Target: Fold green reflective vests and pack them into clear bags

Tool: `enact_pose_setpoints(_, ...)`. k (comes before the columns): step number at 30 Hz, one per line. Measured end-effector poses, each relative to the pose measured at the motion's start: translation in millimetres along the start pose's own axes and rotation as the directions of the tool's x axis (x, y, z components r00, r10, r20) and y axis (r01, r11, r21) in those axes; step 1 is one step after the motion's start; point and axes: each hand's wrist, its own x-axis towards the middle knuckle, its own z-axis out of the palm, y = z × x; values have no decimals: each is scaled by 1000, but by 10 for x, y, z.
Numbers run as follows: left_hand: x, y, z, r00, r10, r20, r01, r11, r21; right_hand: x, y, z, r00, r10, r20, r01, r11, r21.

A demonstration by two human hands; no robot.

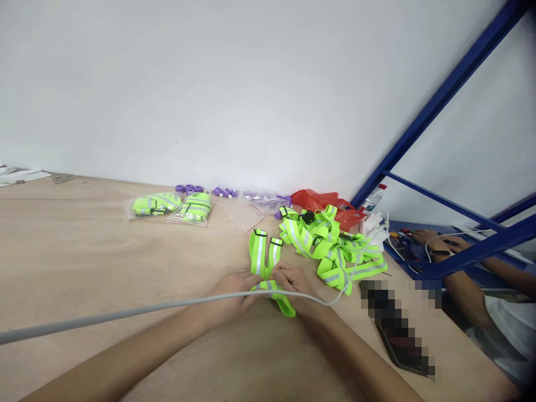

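Observation:
Both my hands grip a neon-yellow reflective strap point(260, 257) with a silver stripe, low at the middle of the table. My left hand point(234, 290) is closed on its left side, and my right hand point(295, 282) is closed on its right side. Two ends with black buckles stretch away from me beyond the fingers, and a loop hangs below my right hand. A grey cable passes in front of both hands. Right of my hands lies a tangled pile of similar straps point(299, 237).
Two clear bags point(196, 206) with folded straps lie left of centre. Purple rolls point(188, 188), a red plastic bag point(320, 202) and a bottle point(374, 198) stand by the wall. A phone point(397, 335), partly pixelated, lies right. Beyond the blue frame point(444, 100), another person's arms point(464, 290) show.

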Motion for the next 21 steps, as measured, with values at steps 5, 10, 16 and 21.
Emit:
enact_pose_setpoints(5,187,-138,47,993,-92,-72,94,995,25,220,113,-16,996,-12,-90,3,995,-98)
enact_pose_setpoints(10,346,-322,116,986,-110,-127,130,980,154,294,277,40,961,-108,-256,-10,907,-421)
enact_pose_setpoints(16,417,-371,140,978,-160,-132,187,956,226,269,311,-24,968,-16,-251,-104,883,-458)
enact_pose_setpoints(21,440,-346,102,969,-197,-146,226,949,219,185,171,-252,996,28,-80,-55,931,-361)
